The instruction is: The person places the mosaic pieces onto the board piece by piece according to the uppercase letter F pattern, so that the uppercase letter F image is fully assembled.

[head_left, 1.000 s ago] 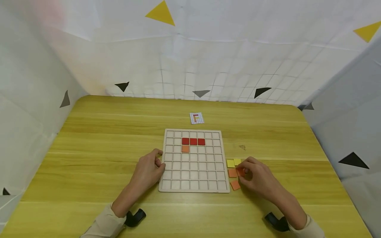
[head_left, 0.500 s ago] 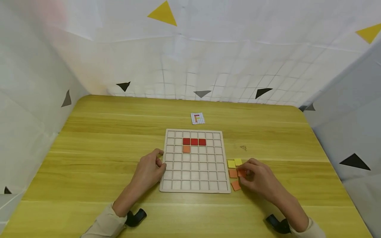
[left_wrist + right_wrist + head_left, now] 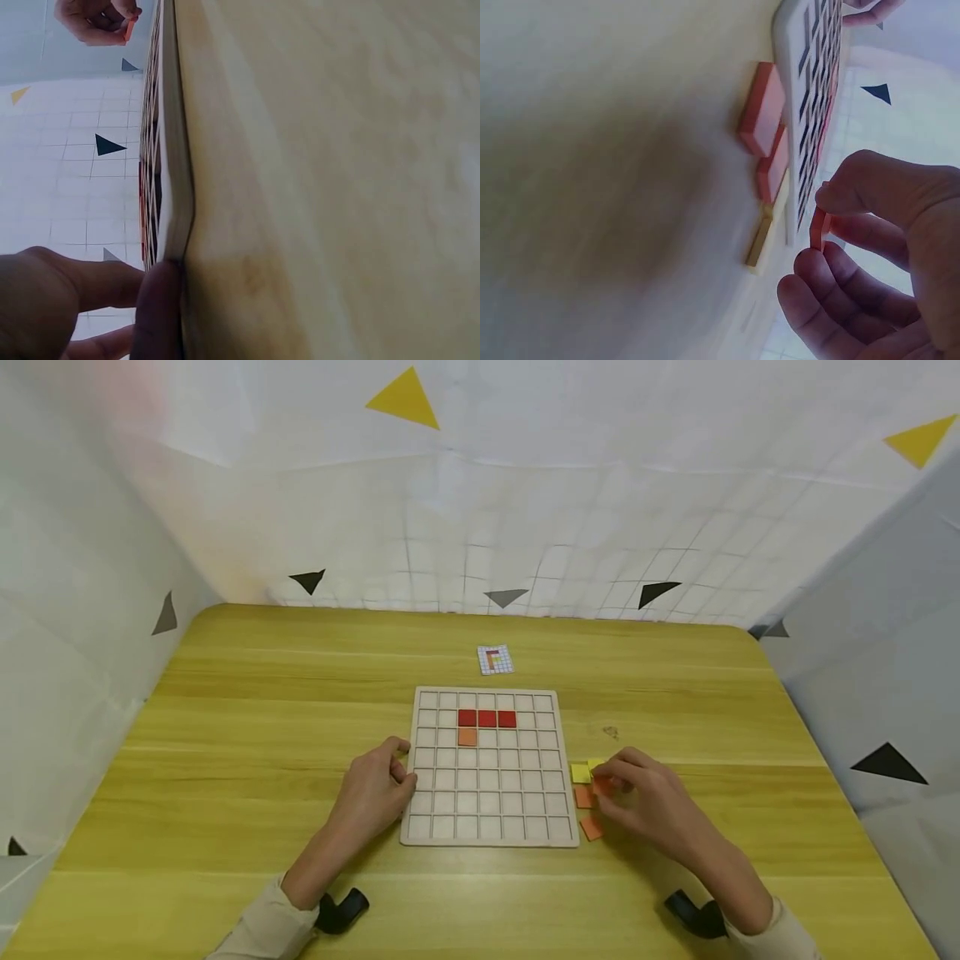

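Note:
A pale wooden grid board (image 3: 490,843) lies mid-table. Three red tiles (image 3: 487,718) form a row on it, with one orange tile (image 3: 467,737) below the leftmost. My left hand (image 3: 375,787) touches the board's left edge, its fingertips right at the rim in the left wrist view. To the right of the board, my right hand (image 3: 652,797) pinches an orange tile (image 3: 820,227) between thumb and fingers, raised off the table. Beside it on the table lie two more orange tiles (image 3: 591,828) and two yellow tiles (image 3: 581,773), one partly hidden by the fingers.
A small card (image 3: 496,660) with a coloured grid pattern lies behind the board. White sheeting (image 3: 570,510) with triangle markers encloses the wooden table (image 3: 247,693) at the back and both sides. Black wrist mounts (image 3: 342,912) sit at both wrists.
My right hand has lifted the orange tile from its place among the loose tiles and shifted slightly up and left. The left hand stays at the board's edge.

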Motion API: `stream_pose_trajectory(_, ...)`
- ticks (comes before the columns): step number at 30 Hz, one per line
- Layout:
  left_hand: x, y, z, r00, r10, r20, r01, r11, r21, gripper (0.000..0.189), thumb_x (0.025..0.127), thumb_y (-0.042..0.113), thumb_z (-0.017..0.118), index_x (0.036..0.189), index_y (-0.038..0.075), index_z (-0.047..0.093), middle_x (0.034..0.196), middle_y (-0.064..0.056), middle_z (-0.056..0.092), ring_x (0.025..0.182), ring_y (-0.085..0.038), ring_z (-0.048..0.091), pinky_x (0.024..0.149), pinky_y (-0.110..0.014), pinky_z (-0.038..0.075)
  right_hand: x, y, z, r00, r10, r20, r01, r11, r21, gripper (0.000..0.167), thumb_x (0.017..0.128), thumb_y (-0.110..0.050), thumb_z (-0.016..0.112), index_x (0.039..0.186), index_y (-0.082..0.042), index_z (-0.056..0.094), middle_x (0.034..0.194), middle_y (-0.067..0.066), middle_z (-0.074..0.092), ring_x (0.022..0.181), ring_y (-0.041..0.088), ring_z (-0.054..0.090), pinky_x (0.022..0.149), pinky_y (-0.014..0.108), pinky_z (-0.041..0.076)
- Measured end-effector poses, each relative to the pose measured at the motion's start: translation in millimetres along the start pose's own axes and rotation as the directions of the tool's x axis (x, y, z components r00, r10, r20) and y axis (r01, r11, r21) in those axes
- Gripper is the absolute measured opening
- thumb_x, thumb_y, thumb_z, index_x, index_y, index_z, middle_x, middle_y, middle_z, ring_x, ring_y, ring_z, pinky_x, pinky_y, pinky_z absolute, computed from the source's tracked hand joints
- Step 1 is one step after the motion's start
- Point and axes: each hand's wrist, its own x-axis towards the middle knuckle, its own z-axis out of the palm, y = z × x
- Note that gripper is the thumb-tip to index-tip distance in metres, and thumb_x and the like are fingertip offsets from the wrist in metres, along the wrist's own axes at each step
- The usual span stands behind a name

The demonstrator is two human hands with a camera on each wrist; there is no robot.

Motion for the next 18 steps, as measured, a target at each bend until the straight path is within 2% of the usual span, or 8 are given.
stream_pose_trajectory(9,0.4,-2.4,0.9,1.000,-0.007,0.001,0.007,1.000,-0.002,0.037,0.086,0.005,0.072,0.121,0.000,0.063,0.072,0.001,0.058,0.055,-0.013,0.050,0.052,-0.030,0.043,14.6,-10.7,2.6,0.999,-0.053,-0.006,0.053,0.997,0.049,0.027,0.072,0.002,0.082,0.096,-0.007,0.074,0.091,-0.002,0.062,0.072,0.014,0.059,0.060,0.032,0.053)
stream_pose_trajectory(18,0.1,-1.8,0.6,1.000,0.005,-0.003,-0.005,1.000,0.006,0.036,0.085,0.005,0.072,0.120,0.000,0.063,0.070,0.002,0.058,0.055,-0.014,0.050,0.052,-0.031,0.042,23.4,-22.7,8.8,0.999,-0.040,0.009,0.038,0.993,0.116,0.029,0.073,0.005,0.080,0.098,-0.007,0.074,0.094,-0.003,0.061,0.074,0.017,0.058,0.062,0.034,0.052)
